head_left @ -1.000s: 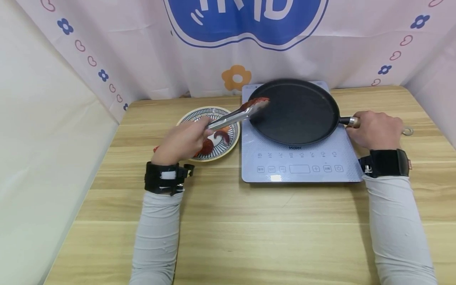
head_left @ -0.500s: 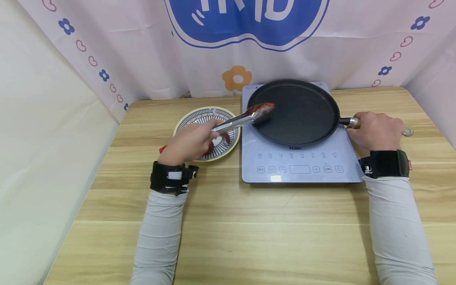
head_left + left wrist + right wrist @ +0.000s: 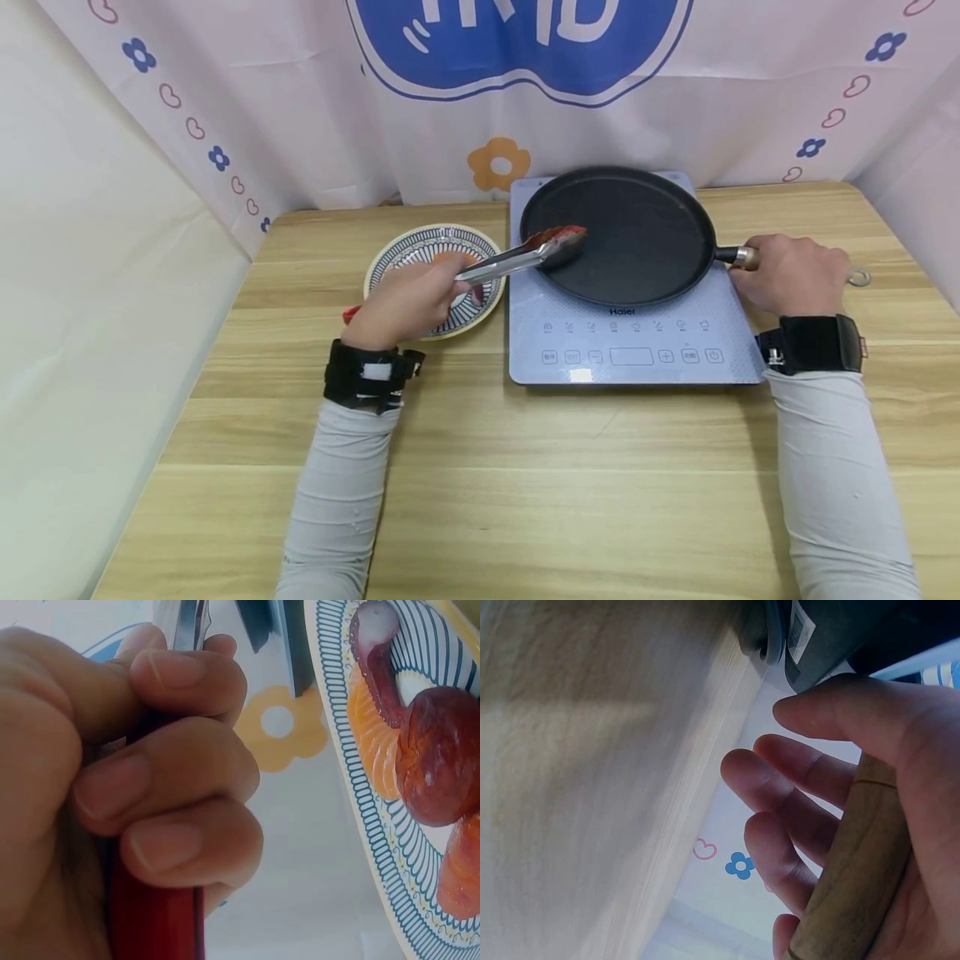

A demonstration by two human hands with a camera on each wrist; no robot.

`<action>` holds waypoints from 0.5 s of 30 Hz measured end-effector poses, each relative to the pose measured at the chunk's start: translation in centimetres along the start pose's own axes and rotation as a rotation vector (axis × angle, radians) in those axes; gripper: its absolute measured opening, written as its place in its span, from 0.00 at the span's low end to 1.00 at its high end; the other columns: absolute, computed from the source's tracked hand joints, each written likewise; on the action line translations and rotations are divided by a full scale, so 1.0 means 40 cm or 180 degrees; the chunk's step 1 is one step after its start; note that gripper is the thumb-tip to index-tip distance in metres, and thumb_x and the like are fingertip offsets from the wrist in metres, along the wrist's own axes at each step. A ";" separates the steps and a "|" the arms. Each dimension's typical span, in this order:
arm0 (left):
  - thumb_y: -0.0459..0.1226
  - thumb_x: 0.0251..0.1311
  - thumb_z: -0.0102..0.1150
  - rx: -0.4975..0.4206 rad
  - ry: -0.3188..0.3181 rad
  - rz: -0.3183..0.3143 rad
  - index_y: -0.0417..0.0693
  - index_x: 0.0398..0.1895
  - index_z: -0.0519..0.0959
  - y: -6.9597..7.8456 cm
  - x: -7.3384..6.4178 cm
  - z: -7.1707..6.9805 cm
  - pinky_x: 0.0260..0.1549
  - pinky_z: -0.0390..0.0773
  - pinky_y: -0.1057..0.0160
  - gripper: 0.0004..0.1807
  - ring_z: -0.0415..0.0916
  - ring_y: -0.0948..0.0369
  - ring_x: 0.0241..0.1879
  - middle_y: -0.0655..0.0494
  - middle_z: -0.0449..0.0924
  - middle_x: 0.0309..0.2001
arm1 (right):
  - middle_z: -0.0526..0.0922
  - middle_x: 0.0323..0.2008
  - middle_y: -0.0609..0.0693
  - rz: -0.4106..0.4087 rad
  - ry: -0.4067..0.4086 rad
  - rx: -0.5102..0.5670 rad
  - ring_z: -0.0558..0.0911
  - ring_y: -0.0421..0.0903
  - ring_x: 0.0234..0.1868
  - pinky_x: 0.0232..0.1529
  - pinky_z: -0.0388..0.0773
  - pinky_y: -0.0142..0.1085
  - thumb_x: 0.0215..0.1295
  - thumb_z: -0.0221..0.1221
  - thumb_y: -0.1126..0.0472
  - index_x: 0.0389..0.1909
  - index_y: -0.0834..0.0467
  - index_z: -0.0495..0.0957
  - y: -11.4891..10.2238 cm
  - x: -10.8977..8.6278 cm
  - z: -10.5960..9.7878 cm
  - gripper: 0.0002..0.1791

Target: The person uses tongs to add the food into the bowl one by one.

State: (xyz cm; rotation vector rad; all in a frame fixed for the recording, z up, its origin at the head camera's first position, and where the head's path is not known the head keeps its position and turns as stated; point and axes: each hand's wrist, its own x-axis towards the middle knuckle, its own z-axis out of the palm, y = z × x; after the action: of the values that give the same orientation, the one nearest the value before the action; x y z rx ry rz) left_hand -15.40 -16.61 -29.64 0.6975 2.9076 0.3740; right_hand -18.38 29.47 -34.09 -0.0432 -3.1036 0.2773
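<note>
My left hand (image 3: pixel 411 302) grips a pair of metal tongs (image 3: pixel 498 267) by the red handle (image 3: pixel 154 911). The tips lie over the left part of a black flat frying pan (image 3: pixel 630 250), with something reddish (image 3: pixel 564 233) along them whose kind I cannot tell. Under the left hand is a patterned plate (image 3: pixel 397 242). In the left wrist view it bears a purple-red tentacle-like piece (image 3: pixel 382 679), an orange striped piece (image 3: pixel 373 739), a round dark red piece (image 3: pixel 441 757) and a pinkish-orange one (image 3: pixel 461 870). My right hand (image 3: pixel 793 271) holds the pan's wooden handle (image 3: pixel 859 859), fingers loosely curled round it.
The pan sits on a pale Haier induction cooker (image 3: pixel 637 367) with a touch panel at its front. Both stand on a wooden table (image 3: pixel 570 483). Close behind hangs a printed curtain (image 3: pixel 315 125), and a pale wall (image 3: pixel 90 292) borders the left side.
My left hand and the tongs have moved a little right, carrying the tips farther over the pan. My right hand keeps its hold and place.
</note>
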 end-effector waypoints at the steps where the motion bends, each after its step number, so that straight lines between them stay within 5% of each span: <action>1: 0.43 0.80 0.54 0.0005 0.0006 0.0001 0.49 0.65 0.75 0.003 0.000 0.000 0.32 0.74 0.58 0.16 0.76 0.54 0.36 0.53 0.81 0.45 | 0.80 0.21 0.57 -0.0001 0.0006 -0.0002 0.78 0.64 0.28 0.30 0.67 0.59 0.66 0.63 0.53 0.31 0.59 0.79 0.001 0.000 0.000 0.13; 7: 0.43 0.79 0.55 0.0088 0.0040 0.0020 0.51 0.60 0.75 0.011 -0.002 0.005 0.30 0.73 0.59 0.13 0.75 0.54 0.33 0.54 0.79 0.42 | 0.82 0.23 0.59 -0.0006 -0.0001 -0.0005 0.79 0.64 0.29 0.31 0.66 0.58 0.66 0.64 0.53 0.36 0.59 0.82 0.002 0.001 0.003 0.12; 15: 0.44 0.81 0.52 0.0115 -0.0020 0.0062 0.47 0.58 0.75 0.020 0.001 0.005 0.31 0.74 0.59 0.13 0.74 0.53 0.33 0.51 0.77 0.42 | 0.79 0.20 0.57 -0.0017 0.0055 0.0006 0.78 0.63 0.27 0.28 0.66 0.57 0.65 0.64 0.53 0.31 0.58 0.80 0.006 0.001 0.004 0.12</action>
State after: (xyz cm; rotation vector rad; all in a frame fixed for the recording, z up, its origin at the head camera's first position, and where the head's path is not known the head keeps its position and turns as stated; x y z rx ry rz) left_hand -15.06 -15.84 -29.63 0.7313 2.9105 0.3217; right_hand -18.40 29.68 -34.28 -0.0368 -3.0858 0.2783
